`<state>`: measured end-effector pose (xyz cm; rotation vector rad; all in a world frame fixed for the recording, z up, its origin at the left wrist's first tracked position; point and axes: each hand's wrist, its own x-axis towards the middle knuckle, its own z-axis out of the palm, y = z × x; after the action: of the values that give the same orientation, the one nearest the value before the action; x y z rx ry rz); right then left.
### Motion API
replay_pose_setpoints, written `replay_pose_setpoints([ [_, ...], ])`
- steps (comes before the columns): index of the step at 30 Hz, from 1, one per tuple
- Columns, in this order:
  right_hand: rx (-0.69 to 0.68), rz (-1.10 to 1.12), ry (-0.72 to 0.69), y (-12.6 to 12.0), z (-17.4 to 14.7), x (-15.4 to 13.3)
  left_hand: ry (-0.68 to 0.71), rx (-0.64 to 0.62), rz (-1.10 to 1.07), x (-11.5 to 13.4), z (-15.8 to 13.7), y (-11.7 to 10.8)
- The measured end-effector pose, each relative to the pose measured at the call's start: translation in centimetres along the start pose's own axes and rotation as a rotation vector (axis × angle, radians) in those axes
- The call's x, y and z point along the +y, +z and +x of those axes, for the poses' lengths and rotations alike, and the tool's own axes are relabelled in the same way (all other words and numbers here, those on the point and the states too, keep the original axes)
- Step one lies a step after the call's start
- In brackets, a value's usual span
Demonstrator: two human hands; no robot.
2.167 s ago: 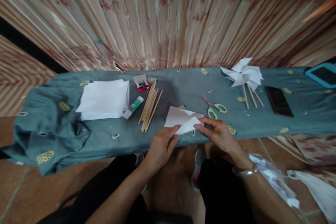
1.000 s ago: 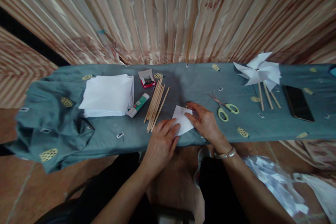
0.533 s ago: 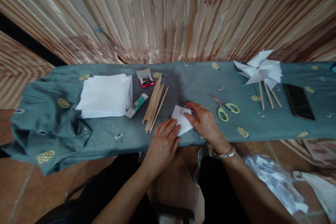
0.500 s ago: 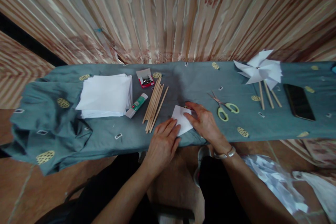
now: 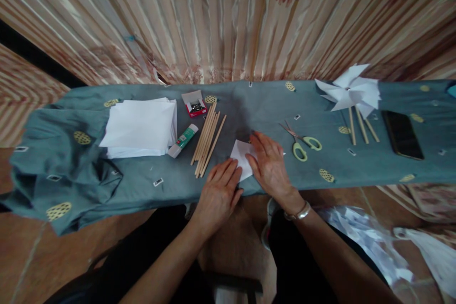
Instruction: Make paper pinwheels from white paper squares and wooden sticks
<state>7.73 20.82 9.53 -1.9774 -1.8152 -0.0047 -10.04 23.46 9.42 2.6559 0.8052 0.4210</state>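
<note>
A small piece of white folded paper (image 5: 241, 151) lies on the cloth near the table's front edge, between my hands. My left hand (image 5: 220, 189) rests with its fingers stretched out, their tips on the paper's left edge. Over the paper's right part my right hand (image 5: 270, 164) lies flat, thumb apart from the fingers, hiding much of it. A tiny white corner shows to the right of that hand. Scissors (image 5: 298, 140) with light green handles lie spread just right of my right hand. Left of the paper is a bundle of several wooden sticks (image 5: 207, 140).
A glue stick (image 5: 183, 140), a red box of small metal pins (image 5: 195, 106) and a stack of white paper (image 5: 137, 126) are at the left. White paper pinwheels (image 5: 351, 90) on sticks and a black phone (image 5: 402, 134) lie right. A bag of paper scraps (image 5: 366, 237) is on the floor.
My right hand has flattened and spread further over the paper, covering more of it. My left hand stays at the paper's left edge. The whole view has shifted slightly.
</note>
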Motion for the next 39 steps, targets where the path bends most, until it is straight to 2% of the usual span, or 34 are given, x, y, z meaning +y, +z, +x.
replay_pose_setpoints([
  [4,-0.052,-0.003,-0.037,0.1,-2.0,-1.8,-0.002,-0.016,0.046,0.2,-0.3,0.4],
  [8,-0.068,-0.026,0.011,0.7,-3.3,-2.3,0.000,-0.028,0.085,0.4,-0.4,0.5],
  [11,-0.042,-0.065,0.073,0.7,-3.3,-0.7,0.015,-0.027,0.103,0.4,-0.4,0.4],
  [15,0.034,-0.175,0.265,-0.3,-2.9,3.1,0.029,-0.027,0.133,0.2,-0.5,0.5],
  [17,0.070,-0.219,0.300,-0.8,-2.8,4.6,0.032,-0.026,0.143,0.1,-0.6,0.5],
  [20,0.091,-0.225,0.283,-1.1,-2.7,5.6,0.026,-0.027,0.142,0.2,-0.6,0.6],
  [27,0.131,-0.195,0.254,-0.6,-2.7,5.5,0.031,-0.038,0.163,0.6,-0.9,0.4],
  [39,0.095,-0.176,0.264,-0.7,-2.9,5.7,0.029,-0.065,0.302,-0.6,-5.2,-1.0],
])
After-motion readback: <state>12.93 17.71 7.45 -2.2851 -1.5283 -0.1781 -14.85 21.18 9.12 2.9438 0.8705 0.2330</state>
